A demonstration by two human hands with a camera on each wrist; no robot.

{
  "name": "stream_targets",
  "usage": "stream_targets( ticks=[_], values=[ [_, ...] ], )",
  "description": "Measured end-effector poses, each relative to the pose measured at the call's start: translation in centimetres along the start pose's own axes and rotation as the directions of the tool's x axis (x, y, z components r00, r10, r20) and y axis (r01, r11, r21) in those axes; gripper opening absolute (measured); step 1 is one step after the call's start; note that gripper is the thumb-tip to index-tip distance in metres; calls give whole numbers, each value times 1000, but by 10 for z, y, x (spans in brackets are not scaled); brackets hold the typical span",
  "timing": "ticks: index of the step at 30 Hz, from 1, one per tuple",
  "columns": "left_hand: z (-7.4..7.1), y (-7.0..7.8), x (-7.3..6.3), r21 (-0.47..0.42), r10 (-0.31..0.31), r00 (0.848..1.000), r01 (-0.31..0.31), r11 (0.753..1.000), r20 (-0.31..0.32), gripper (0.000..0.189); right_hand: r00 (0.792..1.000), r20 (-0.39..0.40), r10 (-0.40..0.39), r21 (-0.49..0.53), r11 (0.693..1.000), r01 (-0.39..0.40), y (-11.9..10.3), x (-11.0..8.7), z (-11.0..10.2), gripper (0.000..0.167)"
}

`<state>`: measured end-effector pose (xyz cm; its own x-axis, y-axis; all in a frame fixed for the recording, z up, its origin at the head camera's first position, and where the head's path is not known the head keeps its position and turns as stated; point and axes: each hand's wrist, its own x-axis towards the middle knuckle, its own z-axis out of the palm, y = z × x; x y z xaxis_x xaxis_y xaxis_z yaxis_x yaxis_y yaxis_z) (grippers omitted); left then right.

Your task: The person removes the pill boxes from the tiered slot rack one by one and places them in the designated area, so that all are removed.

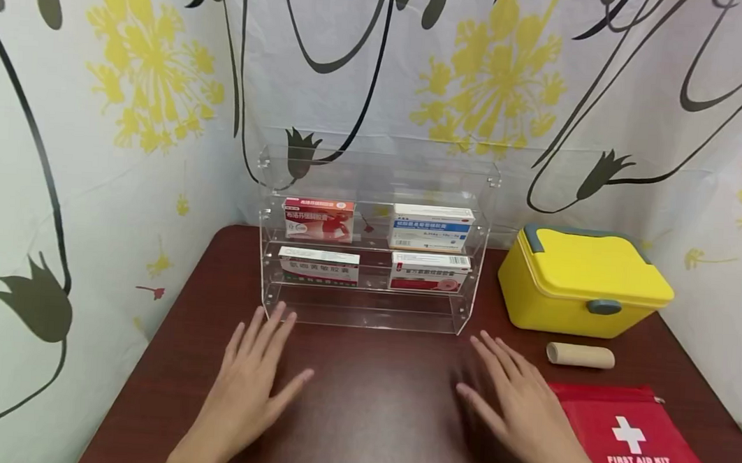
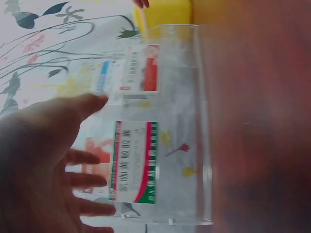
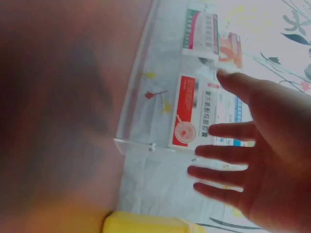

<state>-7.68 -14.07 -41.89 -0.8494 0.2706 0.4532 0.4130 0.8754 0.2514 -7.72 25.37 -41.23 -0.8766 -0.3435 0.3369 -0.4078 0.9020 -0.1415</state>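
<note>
Head view, from the left: a flower-printed cloth [image 1: 120, 211] stands beyond the dark red table [image 1: 361, 413] on the outer side of the left hand [image 1: 246, 379]. That hand has its fingers loosely extended and spread, palm down; whether it touches the tabletop I cannot tell. Just ahead of its fingertips is the left end of a clear rack [image 1: 366, 319]. Farther forward, on the rack's shelves, a red box [image 1: 318, 220] sits above a white box with a green-and-pink edge [image 1: 319, 267]. Ahead and to the left of the right hand [image 1: 519, 403], a blue-and-white box [image 1: 430, 229] sits above a red-and-white box [image 1: 430, 273]. The right hand is likewise spread with fingers straight, near the rack's right end. Ahead and to its right is a yellow case [image 1: 585, 292], nearer it a beige roll [image 1: 581, 356], and just beside its wrist a red first aid pouch [image 1: 627, 434].
</note>
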Motion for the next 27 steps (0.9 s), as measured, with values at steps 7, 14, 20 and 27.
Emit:
stream_targets(
  ticks=[7,14,20,27],
  values=[
    [-6,-20,30,-287,-212,965,161,944,-156,80,962,-200,-185,36,980,196,20,71,-16,64],
    [13,-49,52,-548,-441,895,399,736,59,74,931,-207,-301,-51,954,297,25,120,-12,60],
    [29,-64,61,-630,-509,824,537,561,249,75,924,-197,-327,-99,945,313,25,128,-4,51],
    [45,-77,62,-661,-529,787,583,472,317,72,947,-137,-291,-107,955,278,22,136,-7,44]
  ],
)
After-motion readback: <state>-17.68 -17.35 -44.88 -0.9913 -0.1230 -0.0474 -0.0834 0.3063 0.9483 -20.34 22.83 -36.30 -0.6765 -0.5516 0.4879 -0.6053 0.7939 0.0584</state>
